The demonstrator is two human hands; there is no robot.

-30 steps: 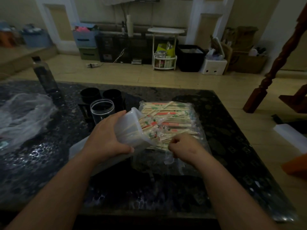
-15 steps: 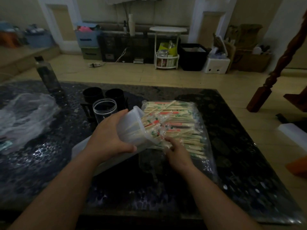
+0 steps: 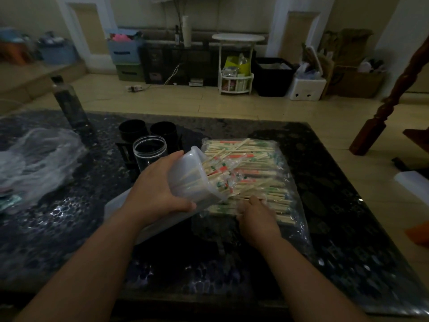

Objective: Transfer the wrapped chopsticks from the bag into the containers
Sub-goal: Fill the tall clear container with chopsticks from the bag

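as fingers of the right hand (image 3: 255, 216) curl down onto the wrapped chopsticks (image 3: 250, 159), pinch hidden, can't tell if closed: take a small aligned bunch, feed ends-first. left hand (image 3: 160, 194) wraps the tilted container (image 3: 185, 177), partly filled, mouth at the bag (image 3: 299, 219), mid table (image 3: 336, 182) toward its right edge.

The table (image 3: 76, 231) is black with a glinting, pebble-like pattern. The wrapped chopsticks (image 3: 253, 173) are pale tan, their wrappers printed in orange-red and green. The container (image 3: 185, 180) is milky white, a cup (image 3: 132, 132) is black, and the floor (image 3: 209, 108) is beige.
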